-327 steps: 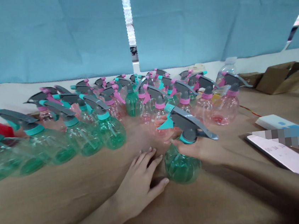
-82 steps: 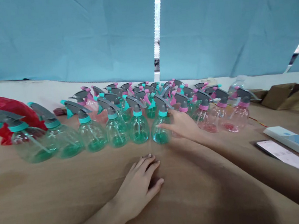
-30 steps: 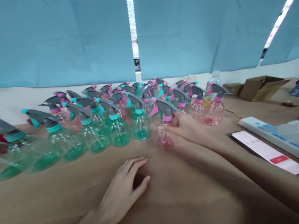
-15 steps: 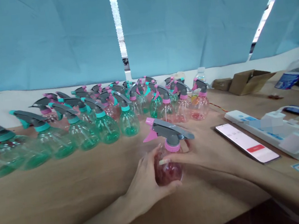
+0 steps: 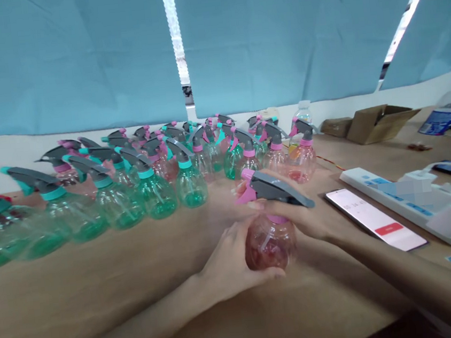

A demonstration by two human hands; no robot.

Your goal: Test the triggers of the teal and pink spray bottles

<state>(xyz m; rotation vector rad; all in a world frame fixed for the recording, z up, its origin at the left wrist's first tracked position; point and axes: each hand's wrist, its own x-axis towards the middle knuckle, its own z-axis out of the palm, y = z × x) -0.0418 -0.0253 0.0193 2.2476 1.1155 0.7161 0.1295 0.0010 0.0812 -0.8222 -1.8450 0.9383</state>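
A pink spray bottle (image 5: 271, 245) with a grey and pink spray head is between my two hands, low over the near part of the table. My left hand (image 5: 233, 259) wraps its round body from the left, thumb along the bottom. Around the neck, just under the grey head, closes my right hand (image 5: 295, 216); its fingertips show near the pink trigger, somewhat blurred. Pink liquid seems to lie inside the bottle. Beyond it stand other spray bottles, such as a green spray bottle (image 5: 192, 186) and a pink spray bottle (image 5: 302, 160).
Several green and pink spray bottles stand upright in rows along the wall side. On the right lie a phone (image 5: 376, 220) with a lit screen and a white power strip (image 5: 398, 202) with plugs. An open cardboard box (image 5: 380, 123) and a large plastic bottle (image 5: 443, 111) are farther back.
The held bottle has shifted slightly right. My right hand has moved up from the bottle's body to its neck and spray head, while my left hand keeps its hold.
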